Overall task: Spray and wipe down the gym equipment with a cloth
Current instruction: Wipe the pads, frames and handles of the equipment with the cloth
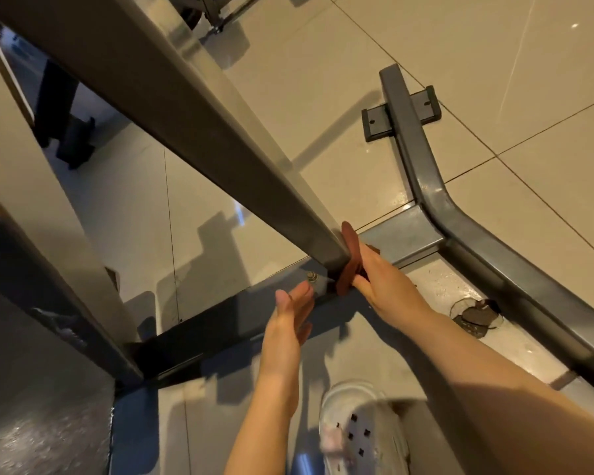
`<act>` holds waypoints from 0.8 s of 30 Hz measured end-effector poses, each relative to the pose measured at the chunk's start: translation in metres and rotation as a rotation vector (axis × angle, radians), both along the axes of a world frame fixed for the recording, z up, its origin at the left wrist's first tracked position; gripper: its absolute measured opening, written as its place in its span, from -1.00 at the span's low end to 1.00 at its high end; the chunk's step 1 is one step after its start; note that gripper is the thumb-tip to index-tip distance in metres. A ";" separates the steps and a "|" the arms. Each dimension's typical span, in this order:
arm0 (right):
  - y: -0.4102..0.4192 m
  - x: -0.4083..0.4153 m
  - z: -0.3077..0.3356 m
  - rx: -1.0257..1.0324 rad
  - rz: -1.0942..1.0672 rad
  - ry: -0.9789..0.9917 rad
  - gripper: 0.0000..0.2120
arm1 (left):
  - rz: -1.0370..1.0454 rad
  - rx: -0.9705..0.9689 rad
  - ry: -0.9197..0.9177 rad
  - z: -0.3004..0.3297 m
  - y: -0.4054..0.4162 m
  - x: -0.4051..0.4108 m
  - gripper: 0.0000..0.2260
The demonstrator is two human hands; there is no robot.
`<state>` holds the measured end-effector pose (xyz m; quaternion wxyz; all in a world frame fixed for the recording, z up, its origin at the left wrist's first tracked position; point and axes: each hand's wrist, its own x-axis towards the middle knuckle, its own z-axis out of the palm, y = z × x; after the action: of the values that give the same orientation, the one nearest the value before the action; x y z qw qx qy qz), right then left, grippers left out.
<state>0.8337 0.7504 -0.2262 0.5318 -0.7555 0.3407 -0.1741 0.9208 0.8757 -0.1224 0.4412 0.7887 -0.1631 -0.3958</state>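
A dark grey metal frame of a gym machine fills the view. Its slanted square post runs down to a base bar on the floor. A reddish-brown cloth is wrapped around the foot of the post. My right hand presses the cloth against the post's right side. My left hand hovers just left of the joint, fingers straight, holding nothing, near a bolt. No spray bottle is in view.
A curved frame rail with a floor plate runs along the right. Another upright stands at the left. Glossy beige floor tiles lie all round. A white perforated shoe shows below, and a broken floor patch sits beside the rail.
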 end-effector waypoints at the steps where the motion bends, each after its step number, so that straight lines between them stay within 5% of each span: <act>1: -0.003 -0.003 -0.004 -0.033 0.025 0.040 -0.34 | 0.017 0.013 -0.005 -0.004 0.000 -0.001 -0.54; 8: -0.045 -0.032 -0.011 -0.364 0.275 0.293 -0.52 | 0.040 0.233 -0.167 -0.021 -0.014 -0.012 -0.56; 16: -0.093 -0.073 0.011 -1.073 0.583 0.977 -0.40 | -0.374 0.376 -0.513 -0.069 0.013 0.009 -0.53; 24: -0.029 -0.019 -0.011 -0.969 0.425 0.976 -0.23 | -0.535 0.576 -0.638 -0.083 0.021 0.033 -0.52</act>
<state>0.8149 0.7212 -0.2376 -0.0535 -0.9482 0.2695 0.1593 0.9539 0.8962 -0.2058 0.0170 0.8906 -0.3704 -0.2632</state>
